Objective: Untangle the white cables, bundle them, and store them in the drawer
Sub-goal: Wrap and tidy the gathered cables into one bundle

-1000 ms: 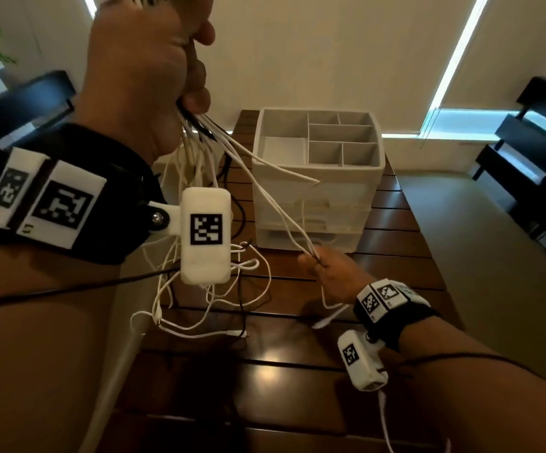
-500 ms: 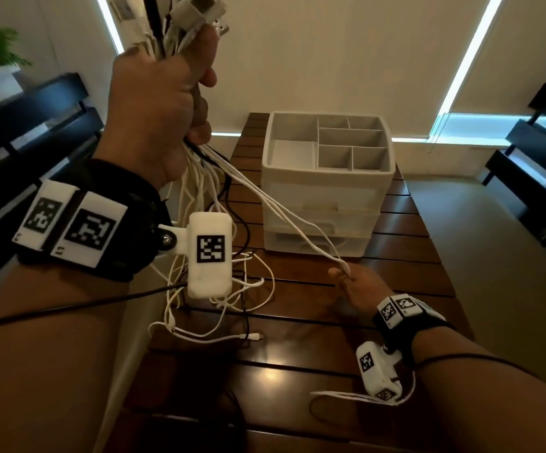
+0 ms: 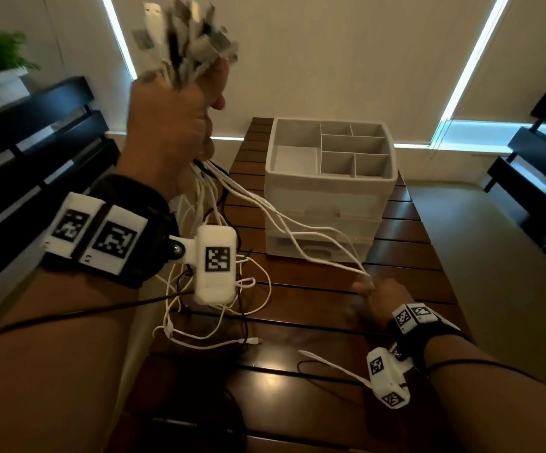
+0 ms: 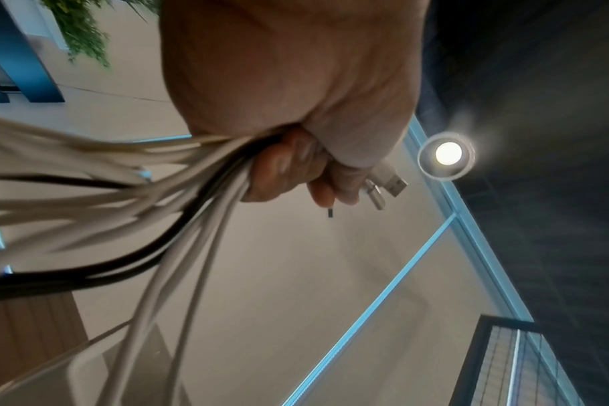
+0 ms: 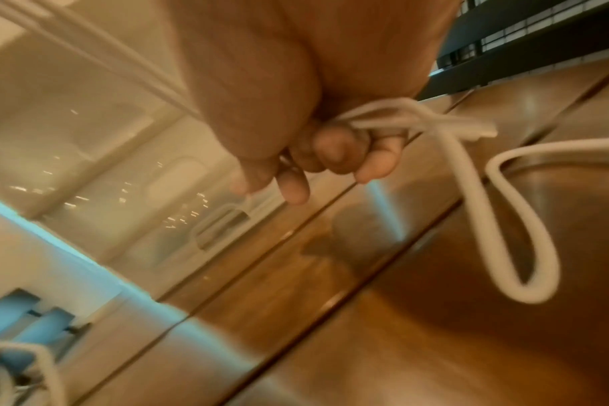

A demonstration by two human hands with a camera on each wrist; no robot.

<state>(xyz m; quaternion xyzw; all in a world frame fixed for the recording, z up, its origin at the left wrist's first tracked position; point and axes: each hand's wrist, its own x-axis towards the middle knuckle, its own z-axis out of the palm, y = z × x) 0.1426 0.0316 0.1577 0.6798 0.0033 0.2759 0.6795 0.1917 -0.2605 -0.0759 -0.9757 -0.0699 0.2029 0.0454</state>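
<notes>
While the left hand point(image 3: 173, 125) is raised high above the wooden slatted table point(image 3: 314, 325), its fingers are curled tight round a thick bunch of white cables point(image 3: 248, 197), with a few black leads among them, and a spray of USB plugs point(image 3: 186, 44) sticks up out of the top of the fist, blurred in the head view. The left wrist view shows the same grasp from below: the cords point(image 4: 191, 178) fan out from under the curled fingers point(image 4: 282, 167), and a metal USB connector point(image 4: 390, 184) pokes out past the fingertips. From that fist several white strands run down and to the right to the right hand point(image 3: 382, 292), which sits low just above the table in front of the white drawer unit point(image 3: 327, 207) and pinches them between thumb and curled fingers. In the right wrist view a loop of white cord point(image 5: 504, 214) hangs from that pinch over the wood. The rest of the tangle point(image 3: 219, 308) droops under the left wrist and lies in loose coils on the table, left of the drawer unit. The unit's drawers are closed, and its top is an open tray of compartments point(image 3: 340, 148).
</notes>
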